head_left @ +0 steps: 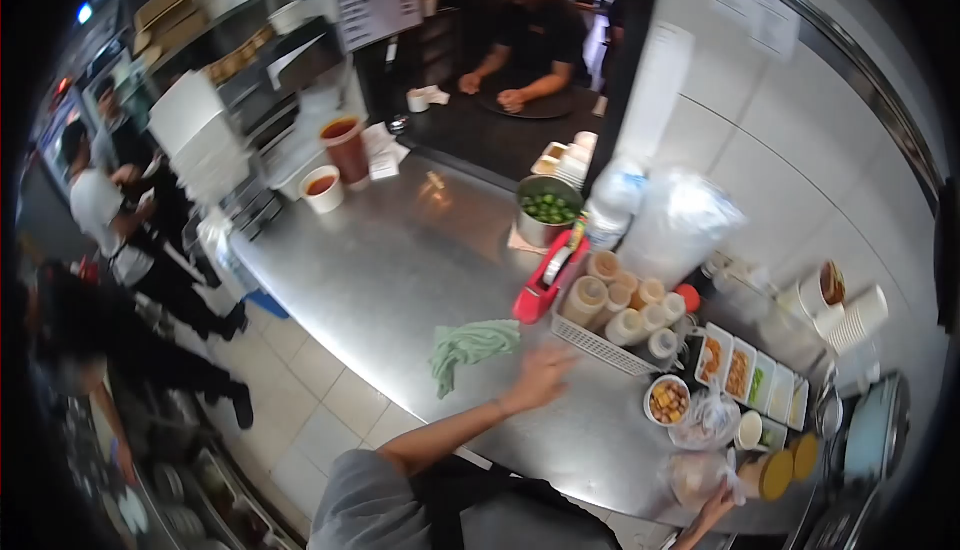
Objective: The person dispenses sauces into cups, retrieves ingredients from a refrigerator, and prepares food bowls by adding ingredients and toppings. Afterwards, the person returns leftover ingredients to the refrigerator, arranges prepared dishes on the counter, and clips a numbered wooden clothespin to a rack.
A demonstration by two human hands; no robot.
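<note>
My left hand [543,378] is over the steel counter, between the green cloth [470,347] and a white basket [603,352] of squeeze bottles. Motion smears its fingers, and I see no object in it. At the lower right, my right hand [716,506] has its fingers closed at the side of a clear plastic bag [697,478] with something pale inside. Beside that bag stand jars with yellow lids [775,475]. Another knotted clear bag [706,420] lies just behind, next to a white bowl of brown and yellow cubes [667,401].
Behind the basket are a red tape dispenser [540,285], a pot of green pieces [547,208] and a water bottle [612,200]. White trays of toppings [750,375] line the wall side. A person [540,40] stands beyond the pass window; other people stand at left.
</note>
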